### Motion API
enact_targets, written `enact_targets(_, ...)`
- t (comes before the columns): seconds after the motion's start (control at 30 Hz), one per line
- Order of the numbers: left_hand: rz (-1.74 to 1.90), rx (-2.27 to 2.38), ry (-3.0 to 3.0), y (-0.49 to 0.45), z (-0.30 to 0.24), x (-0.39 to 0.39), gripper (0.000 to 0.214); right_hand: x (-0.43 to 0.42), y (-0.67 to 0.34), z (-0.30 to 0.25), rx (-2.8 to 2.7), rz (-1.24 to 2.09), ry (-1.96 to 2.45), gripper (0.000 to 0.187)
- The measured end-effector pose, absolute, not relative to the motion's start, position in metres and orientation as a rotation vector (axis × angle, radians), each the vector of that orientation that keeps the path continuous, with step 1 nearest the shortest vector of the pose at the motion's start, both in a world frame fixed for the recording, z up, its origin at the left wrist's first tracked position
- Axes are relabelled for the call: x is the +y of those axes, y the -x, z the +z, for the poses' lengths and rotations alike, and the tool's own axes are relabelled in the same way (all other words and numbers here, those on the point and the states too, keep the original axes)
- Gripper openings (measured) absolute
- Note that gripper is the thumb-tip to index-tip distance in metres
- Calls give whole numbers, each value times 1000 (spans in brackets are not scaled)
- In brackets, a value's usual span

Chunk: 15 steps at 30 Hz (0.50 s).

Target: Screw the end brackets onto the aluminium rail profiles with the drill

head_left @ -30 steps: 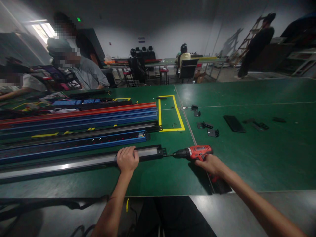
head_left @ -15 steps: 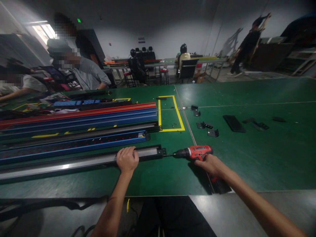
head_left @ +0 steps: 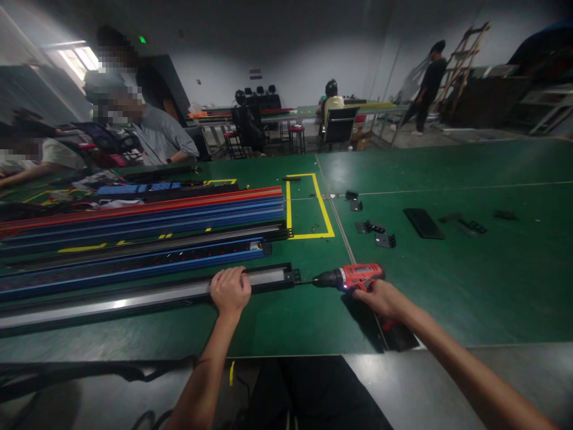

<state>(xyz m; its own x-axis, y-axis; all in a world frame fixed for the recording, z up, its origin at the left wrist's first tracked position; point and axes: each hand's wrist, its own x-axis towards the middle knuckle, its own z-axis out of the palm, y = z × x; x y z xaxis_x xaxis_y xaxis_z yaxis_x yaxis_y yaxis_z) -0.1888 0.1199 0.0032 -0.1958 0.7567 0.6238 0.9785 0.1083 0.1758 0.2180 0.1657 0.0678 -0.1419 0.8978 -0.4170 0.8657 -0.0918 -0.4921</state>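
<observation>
My left hand point(head_left: 230, 289) is wrapped over a long black rail with a silver strip point(head_left: 120, 303), close to its right end. A small black end bracket point(head_left: 296, 276) sits at that end. In my right hand point(head_left: 382, 297) is a red and black cordless drill point(head_left: 358, 276), lying nearly level and pointing left. Its thin bit reaches the bracket; whether it sits in a screw is too small to tell. A small light glows on the drill under the chuck.
Beyond the rail lie a blue rail point(head_left: 215, 254), another black rail point(head_left: 233, 234) and stacked red and blue rails point(head_left: 250, 203). Black brackets point(head_left: 385, 240) and a dark flat phone-like slab point(head_left: 424, 223) rest on the green table point(head_left: 492, 286). A person in grey point(head_left: 165, 134) is at the far left side.
The drill's light has come on. Both hands, the drill and the rail keep their places. A person in the background at right has walked a little to the left.
</observation>
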Motion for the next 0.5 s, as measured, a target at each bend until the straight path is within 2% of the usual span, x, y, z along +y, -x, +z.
enact_targets(0.27, -787, -2017, 1700, 188, 5, 119, 32, 165, -218, 61, -2062, 1018, 2051, 36)
enact_targets(0.5, -804, -2018, 1696, 188, 5, 119, 30, 164, -217, 69, -2040, 1068, 2030, 31)
